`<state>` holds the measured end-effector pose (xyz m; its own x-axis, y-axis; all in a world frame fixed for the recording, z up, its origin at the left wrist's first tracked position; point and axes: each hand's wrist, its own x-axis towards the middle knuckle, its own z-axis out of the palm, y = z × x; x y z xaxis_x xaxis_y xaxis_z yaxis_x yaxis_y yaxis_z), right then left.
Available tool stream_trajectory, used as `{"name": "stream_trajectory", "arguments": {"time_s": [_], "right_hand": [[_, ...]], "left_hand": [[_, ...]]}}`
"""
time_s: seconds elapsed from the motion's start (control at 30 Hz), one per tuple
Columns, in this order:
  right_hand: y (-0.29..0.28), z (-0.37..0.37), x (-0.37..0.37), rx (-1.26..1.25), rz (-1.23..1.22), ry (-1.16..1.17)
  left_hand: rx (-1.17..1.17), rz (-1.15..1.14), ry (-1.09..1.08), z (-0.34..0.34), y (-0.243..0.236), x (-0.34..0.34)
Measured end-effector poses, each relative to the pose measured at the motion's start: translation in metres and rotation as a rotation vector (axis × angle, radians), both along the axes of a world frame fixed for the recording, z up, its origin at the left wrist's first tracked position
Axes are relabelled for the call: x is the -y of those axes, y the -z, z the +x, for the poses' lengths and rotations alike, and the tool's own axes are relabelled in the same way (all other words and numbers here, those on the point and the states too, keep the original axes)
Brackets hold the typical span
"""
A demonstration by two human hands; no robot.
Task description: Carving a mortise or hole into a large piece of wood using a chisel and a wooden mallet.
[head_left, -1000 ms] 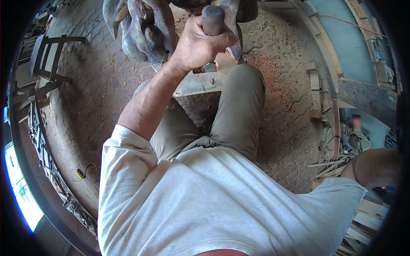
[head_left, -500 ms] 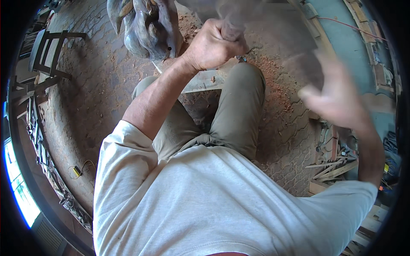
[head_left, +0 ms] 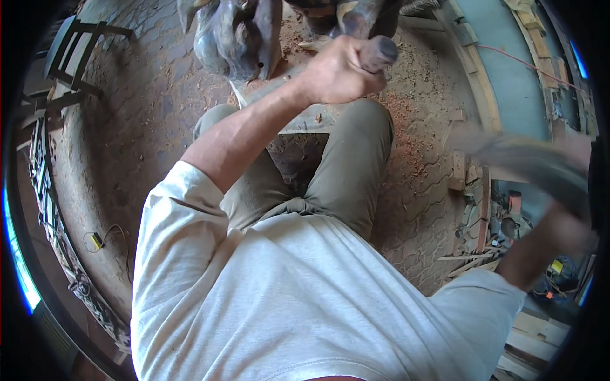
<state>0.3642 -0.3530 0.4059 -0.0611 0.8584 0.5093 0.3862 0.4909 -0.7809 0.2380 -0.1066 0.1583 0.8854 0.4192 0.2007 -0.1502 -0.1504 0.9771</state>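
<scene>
My left hand [head_left: 340, 71] is closed in a fist around the thick handle of a chisel [head_left: 379, 54], its worn, rounded butt pointing right and its blade hidden. Just beyond this hand stands a dark carved wooden piece [head_left: 384, 19] with a paler patch. A grey-brown, glossy carved wooden form [head_left: 236, 41] rises to its left. Far out on the right, my right hand [head_left: 567, 230] is raised, smeared by motion. It grips a mallet [head_left: 530, 157], whose blurred, long body sweeps across toward the middle.
Between my knees and the carving lies a pale board [head_left: 305, 120]. Reddish wood chips [head_left: 406, 133] litter the paved floor. Wood offcuts and tools [head_left: 502, 222] are piled at right, along a green-blue wall strip [head_left: 508, 82]. A dark wooden chair [head_left: 79, 54] stands far left, near a log [head_left: 95, 171].
My right hand has swung outward and down to the right, carrying the mallet back from the chisel. My left hand keeps its grip, shifted slightly right and down in view.
</scene>
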Motion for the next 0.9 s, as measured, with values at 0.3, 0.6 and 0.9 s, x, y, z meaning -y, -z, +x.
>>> {"name": "stream_trajectory", "arguments": {"time_s": [0.3,0.6,0.9], "right_hand": [[0.184,-0.044,0.042,0.062,-0.725,0.576],[0.309,-0.105,0.107,-0.332,-0.854,0.908],[0.343,-0.098,0.1,-0.26,-0.914,0.946]], "left_hand": [[-0.05,0.086,-0.081,-0.087,-0.007,-0.013],[0.573,0.053,-0.128,-0.105,-0.013,-0.053],[0.313,0.12,0.115,-0.058,0.012,-0.077]]}}
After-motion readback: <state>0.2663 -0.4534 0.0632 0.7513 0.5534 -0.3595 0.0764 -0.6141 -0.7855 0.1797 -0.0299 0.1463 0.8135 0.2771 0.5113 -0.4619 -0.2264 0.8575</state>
